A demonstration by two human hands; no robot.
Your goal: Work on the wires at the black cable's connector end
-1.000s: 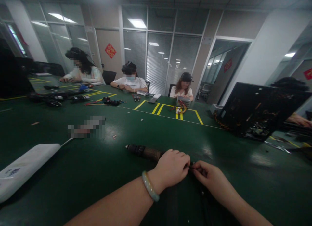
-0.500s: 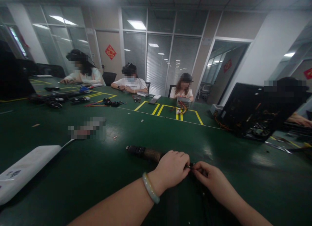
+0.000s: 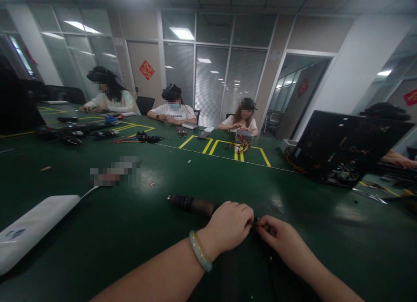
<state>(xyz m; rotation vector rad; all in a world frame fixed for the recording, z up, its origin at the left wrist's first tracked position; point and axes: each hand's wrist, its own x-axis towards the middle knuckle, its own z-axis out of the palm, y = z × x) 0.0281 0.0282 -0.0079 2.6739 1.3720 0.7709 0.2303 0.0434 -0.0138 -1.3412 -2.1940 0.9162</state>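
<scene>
My left hand is curled into a fist over the near end of a dark cylindrical tool that lies on the green table. A pale green bangle sits on that wrist. My right hand meets the left one, its fingertips pinched on a small dark part between the two hands. What that part is stays too small and dark to name.
A white flat device with a cable lies at the near left. An open black computer case stands at the right. Three people sit at the far side among cables and yellow floor-tape marks.
The hands have barely shifted; the view has drifted slightly, so the white device sits a little lower left.
</scene>
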